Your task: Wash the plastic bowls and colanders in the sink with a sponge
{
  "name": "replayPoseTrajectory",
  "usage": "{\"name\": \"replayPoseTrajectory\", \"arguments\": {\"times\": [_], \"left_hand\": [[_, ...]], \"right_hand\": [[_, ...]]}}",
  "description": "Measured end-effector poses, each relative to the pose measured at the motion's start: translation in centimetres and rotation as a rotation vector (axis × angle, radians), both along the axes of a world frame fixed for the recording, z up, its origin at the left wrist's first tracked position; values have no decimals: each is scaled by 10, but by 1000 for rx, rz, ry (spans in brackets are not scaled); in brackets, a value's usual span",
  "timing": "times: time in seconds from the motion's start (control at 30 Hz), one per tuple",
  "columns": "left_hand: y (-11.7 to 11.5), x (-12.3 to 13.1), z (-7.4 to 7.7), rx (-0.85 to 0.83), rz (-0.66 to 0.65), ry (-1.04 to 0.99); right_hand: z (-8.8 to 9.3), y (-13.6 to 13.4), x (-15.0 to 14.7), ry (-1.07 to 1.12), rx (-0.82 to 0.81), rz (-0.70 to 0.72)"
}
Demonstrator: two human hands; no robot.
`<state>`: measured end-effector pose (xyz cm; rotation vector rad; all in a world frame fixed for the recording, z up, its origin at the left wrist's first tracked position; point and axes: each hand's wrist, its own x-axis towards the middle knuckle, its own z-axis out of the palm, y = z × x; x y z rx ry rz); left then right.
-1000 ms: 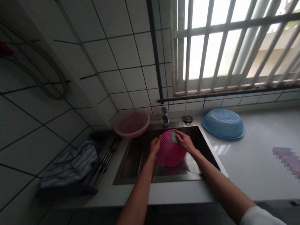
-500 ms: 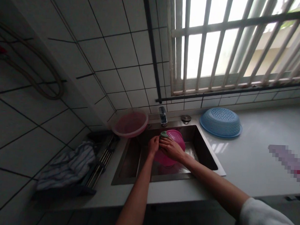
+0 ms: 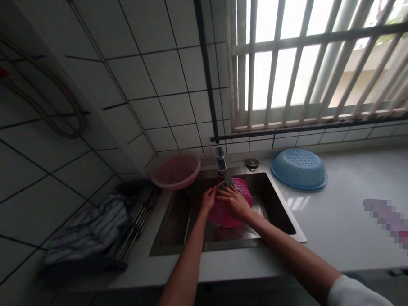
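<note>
A bright pink perforated colander (image 3: 240, 190) is held tilted over the steel sink (image 3: 276, 210). My left hand (image 3: 208, 200) grips its left rim, fingers closed. My right hand (image 3: 233, 200) lies across the colander's upturned side, closed on a small greenish scrub pad (image 3: 227, 179) that presses against the top edge. Both arms reach in from the bottom of the view. The faucet (image 3: 220, 159) stands just behind the colander.
A pale pink basin (image 3: 175, 170) sits on the sink's back left corner. A blue colander (image 3: 298, 168) lies upside down on the white counter (image 3: 339, 222) to the right. A striped cloth (image 3: 89, 229) rests on a rack at left. Tiled walls and a barred window (image 3: 316, 63) stand behind.
My right hand moved with the pad from the colander's right side across to its upper left edge, near my left hand. The colander shifted slightly back toward the faucet.
</note>
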<state>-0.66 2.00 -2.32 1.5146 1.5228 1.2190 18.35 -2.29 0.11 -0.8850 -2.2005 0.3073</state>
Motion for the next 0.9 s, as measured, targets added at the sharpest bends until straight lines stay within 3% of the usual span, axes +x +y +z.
{"name": "replayPoseTrajectory", "arguments": {"times": [0.1,0.2,0.3,0.4,0.5,0.57,0.63,0.77,0.9], "left_hand": [[-2,-3,-1,-30,14,-47],[-6,-5,1,-84,20,-110],[-7,-5,5,-96,21,-156],[-7,-4,7,-83,37,-154],[-8,-3,8,-91,34,-126],[-11,-2,10,-99,23,-129],[-16,0,14,-109,4,-159],[-24,4,28,-92,-40,-142],[-32,8,56,-33,-70,-11]], "right_hand": [[-2,5,5,19,-50,15],[-17,26,32,211,-270,-193],[-28,38,48,303,-436,-284],[-26,32,38,253,-326,-234],[-18,21,20,130,-172,-99],[-14,20,18,118,-141,-27],[-14,26,25,207,-163,-47],[-24,45,50,469,-323,-392],[-37,58,65,690,-510,-673]]}}
